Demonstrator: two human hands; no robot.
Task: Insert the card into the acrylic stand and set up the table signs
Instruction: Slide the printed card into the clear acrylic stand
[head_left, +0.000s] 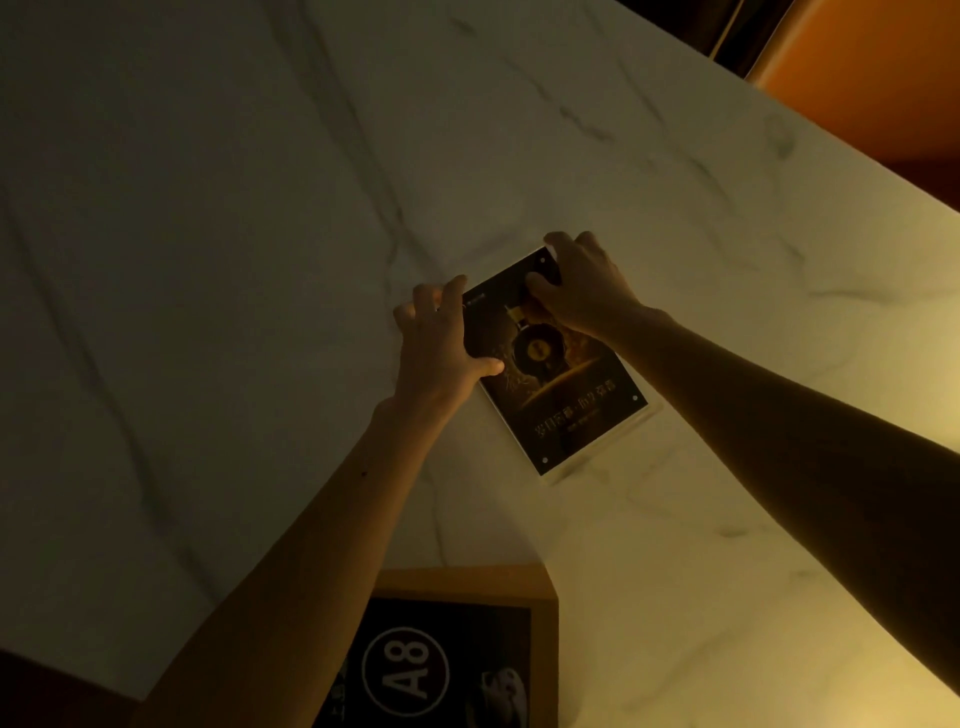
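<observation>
A clear acrylic stand rests on the white marble table, right of centre. Inside it sits a dark card with gold print and a round emblem. My left hand grips the stand's left edge, thumb on the card's face. My right hand holds the top right corner, fingers curled over the far edge and thumb pressing on the front. Whether the stand is upright or tilted back I cannot tell.
A wood-framed black sign marked "A8" lies at the near edge, below my arms. The table's right edge runs diagonally at the top right, with an orange surface beyond it. The lighting is dim.
</observation>
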